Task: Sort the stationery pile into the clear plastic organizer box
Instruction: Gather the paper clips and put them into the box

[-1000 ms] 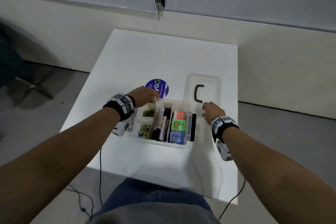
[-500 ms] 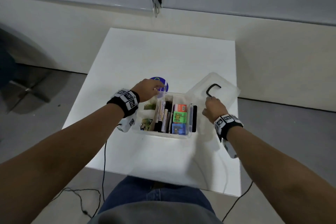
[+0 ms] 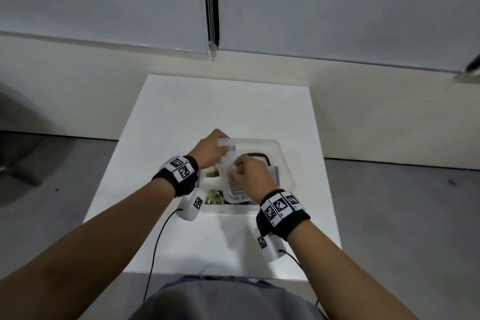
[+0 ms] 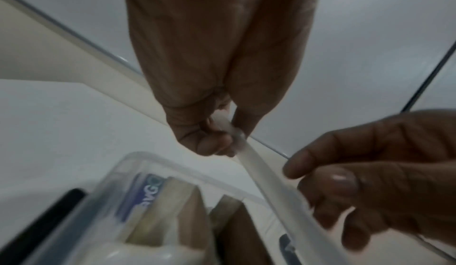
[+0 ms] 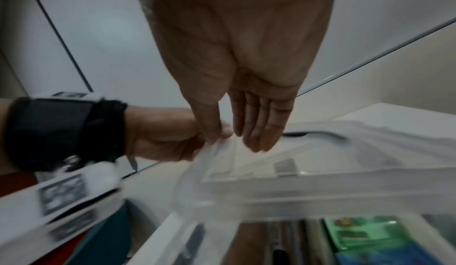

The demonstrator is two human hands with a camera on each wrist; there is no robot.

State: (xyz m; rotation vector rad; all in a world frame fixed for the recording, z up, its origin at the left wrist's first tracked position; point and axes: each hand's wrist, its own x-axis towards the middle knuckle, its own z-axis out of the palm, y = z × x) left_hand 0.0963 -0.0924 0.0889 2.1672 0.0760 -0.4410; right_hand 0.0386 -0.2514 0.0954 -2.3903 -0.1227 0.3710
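The clear organizer box point(image 3: 226, 209) sits mid-table with stationery in its compartments: green and blue packs point(image 5: 365, 234) and dark pens. The clear lid point(image 3: 275, 161), with a black handle point(image 3: 259, 156), is held tilted above the box and covers most of it. My left hand point(image 3: 220, 145) pinches the lid's far left edge point(image 4: 237, 138). My right hand point(image 3: 237, 169) holds the same edge nearer me, thumb on one side and fingers point(image 4: 328, 152) on the other. In the right wrist view the lid point(image 5: 320, 171) hangs over the packs.
The box stands on a white square table point(image 3: 228, 106) in front of a pale wall; grey floor lies on both sides. Cables point(image 3: 155, 241) run from my wrist cameras over the near table edge. A blue printed item point(image 4: 145, 193) shows through the box's far wall.
My right hand lifted the lid off the table to the right of the box and swung it left over the box. My left hand left the box rim and took the lid's edge.
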